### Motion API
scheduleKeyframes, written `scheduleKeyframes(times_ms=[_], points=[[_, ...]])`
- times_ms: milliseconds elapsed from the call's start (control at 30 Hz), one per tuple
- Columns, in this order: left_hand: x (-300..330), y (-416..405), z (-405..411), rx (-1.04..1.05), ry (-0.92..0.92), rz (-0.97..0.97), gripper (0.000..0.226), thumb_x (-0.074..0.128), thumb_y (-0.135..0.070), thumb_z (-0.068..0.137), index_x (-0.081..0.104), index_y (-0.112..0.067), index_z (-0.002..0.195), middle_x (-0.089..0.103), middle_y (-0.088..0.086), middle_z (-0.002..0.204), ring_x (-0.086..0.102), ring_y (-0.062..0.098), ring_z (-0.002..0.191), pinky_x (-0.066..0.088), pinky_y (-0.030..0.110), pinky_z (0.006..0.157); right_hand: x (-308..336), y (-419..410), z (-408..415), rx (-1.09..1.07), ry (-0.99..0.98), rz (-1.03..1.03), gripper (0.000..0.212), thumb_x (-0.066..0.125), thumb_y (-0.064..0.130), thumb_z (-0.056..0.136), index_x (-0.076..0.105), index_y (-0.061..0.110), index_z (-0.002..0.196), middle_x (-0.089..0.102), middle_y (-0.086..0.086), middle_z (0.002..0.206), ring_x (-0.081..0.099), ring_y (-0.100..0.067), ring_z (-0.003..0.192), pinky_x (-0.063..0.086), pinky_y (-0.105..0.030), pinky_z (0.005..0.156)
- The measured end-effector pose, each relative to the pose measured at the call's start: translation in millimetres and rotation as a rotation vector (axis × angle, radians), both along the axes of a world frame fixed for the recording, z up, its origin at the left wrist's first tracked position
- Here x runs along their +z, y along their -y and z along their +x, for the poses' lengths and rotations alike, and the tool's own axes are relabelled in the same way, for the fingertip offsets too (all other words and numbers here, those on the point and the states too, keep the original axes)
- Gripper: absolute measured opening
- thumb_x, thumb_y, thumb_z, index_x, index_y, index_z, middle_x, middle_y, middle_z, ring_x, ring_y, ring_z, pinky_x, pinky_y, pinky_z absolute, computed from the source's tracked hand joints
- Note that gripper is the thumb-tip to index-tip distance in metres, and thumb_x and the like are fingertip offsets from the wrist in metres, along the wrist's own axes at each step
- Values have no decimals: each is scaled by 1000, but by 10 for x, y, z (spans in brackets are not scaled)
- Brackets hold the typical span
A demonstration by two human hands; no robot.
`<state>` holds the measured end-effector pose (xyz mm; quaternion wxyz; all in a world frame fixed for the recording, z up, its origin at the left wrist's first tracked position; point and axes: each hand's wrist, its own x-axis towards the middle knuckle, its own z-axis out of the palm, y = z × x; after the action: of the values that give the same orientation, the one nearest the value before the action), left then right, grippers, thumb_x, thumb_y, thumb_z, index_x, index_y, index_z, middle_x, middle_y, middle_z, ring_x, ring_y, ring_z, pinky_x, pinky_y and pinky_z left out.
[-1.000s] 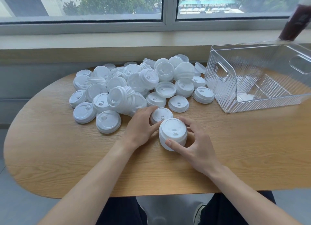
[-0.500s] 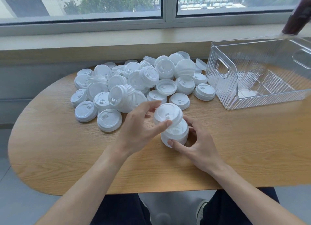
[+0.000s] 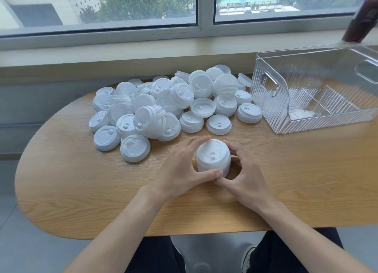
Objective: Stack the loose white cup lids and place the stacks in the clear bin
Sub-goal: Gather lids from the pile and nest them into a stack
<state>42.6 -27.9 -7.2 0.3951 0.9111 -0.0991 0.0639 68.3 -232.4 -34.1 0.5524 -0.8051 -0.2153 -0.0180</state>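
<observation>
A short stack of white cup lids (image 3: pixel 212 157) stands on the wooden table (image 3: pixel 306 180) in front of me. My left hand (image 3: pixel 182 170) wraps its left side, fingers over the top edge and thumb at the base. My right hand (image 3: pixel 243 174) cups its right side, and its fingertips meet the left thumb. A pile of loose white lids (image 3: pixel 163 105) lies behind, some nested in small stacks. The clear ribbed bin (image 3: pixel 272 113) stands at the right with one lid stack (image 3: pixel 296 114) showing through its wall.
A window sill (image 3: pixel 143 56) runs just behind the table. A dark bottle (image 3: pixel 358 25) leans at the upper right behind the bin. The table's rounded left end and front edge are close to my arms.
My left hand picked a single lid from beside the stack, lifted it and set it on top. Both hands now close around the taller stack.
</observation>
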Motion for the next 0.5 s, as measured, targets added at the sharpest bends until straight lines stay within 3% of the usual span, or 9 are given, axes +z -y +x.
scheduleKeyframes(times_ms=[100,267,400,500], points=[[15,-6,43,-6,-15,-50,84,82,-63,73,53,-34,146,58,-20,142,53,0,133,49,38,108,-11,-2,3,0,-9,-16,84,88,41,67,55,28,142,66,17,132,61,-8,124,50,-31,105],[41,-7,64,50,25,-106,78,90,-53,70,60,-33,139,66,-18,132,58,-1,124,53,31,101,-18,-8,6,-21,4,-22,79,95,32,70,57,28,140,68,17,128,63,-7,121,51,-25,101],[50,-10,68,35,22,-113,78,90,-53,69,61,-31,139,66,-19,131,60,-2,122,51,22,99,-9,-2,4,-7,3,-14,81,96,37,69,57,30,141,67,18,129,62,-4,120,48,-16,97],[67,-24,69,83,19,-232,73,87,-56,68,63,-35,134,70,-23,121,65,-3,113,50,13,91,2,-8,-8,-15,-12,5,85,95,46,66,57,33,140,66,19,128,62,0,118,46,-10,93]])
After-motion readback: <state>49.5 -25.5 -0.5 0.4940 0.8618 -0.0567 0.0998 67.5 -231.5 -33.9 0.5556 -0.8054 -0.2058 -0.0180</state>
